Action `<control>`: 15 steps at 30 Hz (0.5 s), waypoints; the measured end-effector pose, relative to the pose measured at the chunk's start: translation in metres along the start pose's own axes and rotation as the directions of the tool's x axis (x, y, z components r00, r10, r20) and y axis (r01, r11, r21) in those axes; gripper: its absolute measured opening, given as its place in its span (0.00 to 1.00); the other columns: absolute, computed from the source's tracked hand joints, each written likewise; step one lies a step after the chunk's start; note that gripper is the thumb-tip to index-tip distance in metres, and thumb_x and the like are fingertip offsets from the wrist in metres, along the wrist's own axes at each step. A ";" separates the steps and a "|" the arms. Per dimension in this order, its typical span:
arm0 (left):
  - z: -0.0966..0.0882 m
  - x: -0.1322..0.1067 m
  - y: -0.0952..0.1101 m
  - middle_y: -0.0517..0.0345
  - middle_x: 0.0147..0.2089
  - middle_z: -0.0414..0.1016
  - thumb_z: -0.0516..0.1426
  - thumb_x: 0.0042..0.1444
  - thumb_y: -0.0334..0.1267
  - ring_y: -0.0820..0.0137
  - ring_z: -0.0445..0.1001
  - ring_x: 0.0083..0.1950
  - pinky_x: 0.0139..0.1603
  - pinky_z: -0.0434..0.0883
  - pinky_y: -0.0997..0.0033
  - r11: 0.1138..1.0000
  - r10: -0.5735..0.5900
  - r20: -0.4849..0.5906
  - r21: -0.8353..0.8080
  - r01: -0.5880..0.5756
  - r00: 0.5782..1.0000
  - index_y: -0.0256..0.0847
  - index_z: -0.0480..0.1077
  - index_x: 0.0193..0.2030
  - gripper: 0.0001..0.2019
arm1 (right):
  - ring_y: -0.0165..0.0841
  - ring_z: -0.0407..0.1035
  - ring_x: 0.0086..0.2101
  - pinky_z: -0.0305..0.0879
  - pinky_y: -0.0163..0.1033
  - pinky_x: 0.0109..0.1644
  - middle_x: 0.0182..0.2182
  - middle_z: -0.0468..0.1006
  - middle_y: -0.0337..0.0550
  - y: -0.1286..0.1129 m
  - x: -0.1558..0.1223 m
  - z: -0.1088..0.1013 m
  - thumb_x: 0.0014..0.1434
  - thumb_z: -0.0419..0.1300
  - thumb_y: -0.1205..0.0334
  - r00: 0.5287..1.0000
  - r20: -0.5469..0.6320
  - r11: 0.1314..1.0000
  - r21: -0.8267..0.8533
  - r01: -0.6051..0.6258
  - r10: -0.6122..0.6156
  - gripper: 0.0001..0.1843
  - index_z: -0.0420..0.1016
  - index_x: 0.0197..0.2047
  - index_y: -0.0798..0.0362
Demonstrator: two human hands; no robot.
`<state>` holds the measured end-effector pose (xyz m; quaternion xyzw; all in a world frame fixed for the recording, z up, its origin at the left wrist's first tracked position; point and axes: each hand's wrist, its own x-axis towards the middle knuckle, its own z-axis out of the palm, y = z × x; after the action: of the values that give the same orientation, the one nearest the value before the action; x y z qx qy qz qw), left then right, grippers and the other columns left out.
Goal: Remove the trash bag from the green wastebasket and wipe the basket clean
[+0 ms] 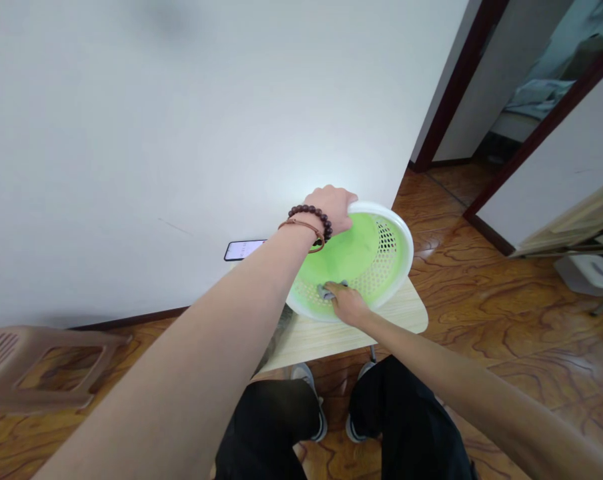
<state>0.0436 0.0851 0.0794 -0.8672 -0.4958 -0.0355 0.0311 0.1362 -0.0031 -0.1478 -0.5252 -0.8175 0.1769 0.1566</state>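
Observation:
A green plastic basket (331, 250) with a white rim and perforated sides is tilted on a small light-wood table (401, 313). My left hand (331, 205), wearing bracelets at the wrist, is closed over the basket's far rim. Inside the basket, my right hand (349, 301) presses a grey cloth (325, 291) against the near perforated wall, its fingers closed on the cloth. My left forearm hides part of the basket's left side.
A phone (242, 250) with a lit screen lies by the white wall, left of the basket. A brown plastic stool (56, 367) stands on the floor at left. At right are a doorway and a white bin-like container (587, 274).

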 end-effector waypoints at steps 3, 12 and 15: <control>-0.001 -0.001 0.001 0.55 0.33 0.71 0.52 0.44 0.36 0.67 0.70 0.35 0.32 0.64 0.71 1.000 0.000 0.000 0.005 0.000 1.000 0.47 0.71 0.42 0.16 | 0.33 0.59 0.56 0.55 0.40 0.59 0.56 0.65 0.48 -0.011 -0.041 -0.009 0.53 0.46 0.76 0.990 0.001 0.987 0.075 0.143 -0.143 0.28 0.61 0.58 0.58; -0.001 -0.003 0.002 0.55 0.34 0.72 0.51 0.44 0.36 0.66 0.70 0.36 0.33 0.64 0.69 0.999 0.031 -0.013 0.036 -0.031 0.999 0.47 0.71 0.41 0.16 | 0.35 0.58 0.56 0.53 0.43 0.60 0.56 0.65 0.51 0.016 -0.025 -0.058 0.54 0.45 0.76 0.975 0.062 0.968 -0.120 0.221 -0.214 0.27 0.62 0.58 0.58; -0.002 -0.004 0.003 0.55 0.34 0.73 0.52 0.44 0.36 0.66 0.70 0.37 0.34 0.64 0.69 0.999 0.007 0.007 0.035 -0.008 1.000 0.48 0.71 0.42 0.17 | 0.36 0.61 0.54 0.57 0.41 0.56 0.56 0.65 0.54 0.026 0.022 -0.054 0.55 0.44 0.77 0.999 -0.015 0.984 -0.171 0.046 -0.050 0.27 0.60 0.59 0.59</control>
<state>0.0436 0.0798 0.0813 -0.8685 -0.4932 -0.0238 0.0446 0.1718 0.0339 -0.1105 -0.5184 -0.8406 0.0975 0.1232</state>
